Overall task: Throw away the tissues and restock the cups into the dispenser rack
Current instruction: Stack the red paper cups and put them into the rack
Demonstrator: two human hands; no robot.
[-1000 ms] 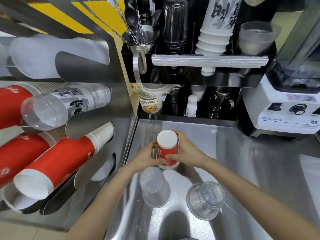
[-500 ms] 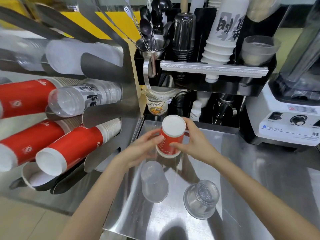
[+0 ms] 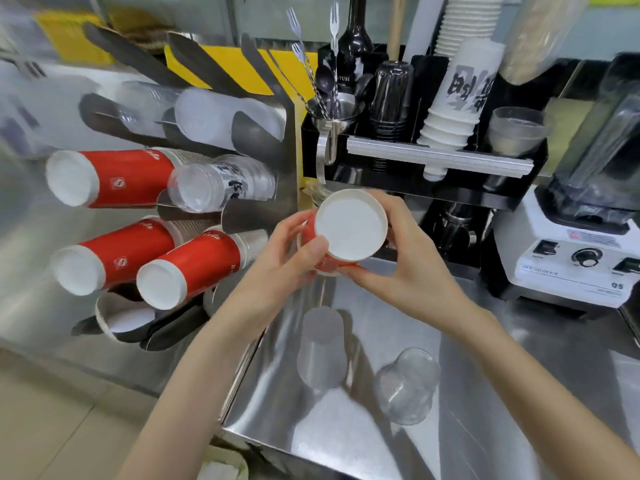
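1. Cup [image 3: 349, 230], red paper with a white base, is now lifted clear of the surface [image 3: 485, 393]; a second ago it stood upside down on it, at 12 o'clock from the two clear cups.
2. Both hands share the grip: left hand [image 3: 287, 261] closes on its 9 o'clock side with the thumb over the base rim, right hand [image 3: 408, 271] wraps the 3 o'clock side and underside. Neither holds anything else.
3. It has tipped over since then. Its base now faces the camera and its long axis runs away from the viewer, mouth toward 12 o'clock and hidden.
4. My reading: pickup is done and the carry toward the rack [image 3: 287, 168] at 9 o'clock has begun.
5. Rack stacks [image 3: 194, 268] lie nearly level, bases out toward 7 o'clock. The cup probably needs swinging to match that axis before it can nest over a red stack.
6. Clear cup [image 3: 322, 351] and domed cup [image 3: 408, 386] wait on the surface at 6 o'clock.
7. No tissues are visible.
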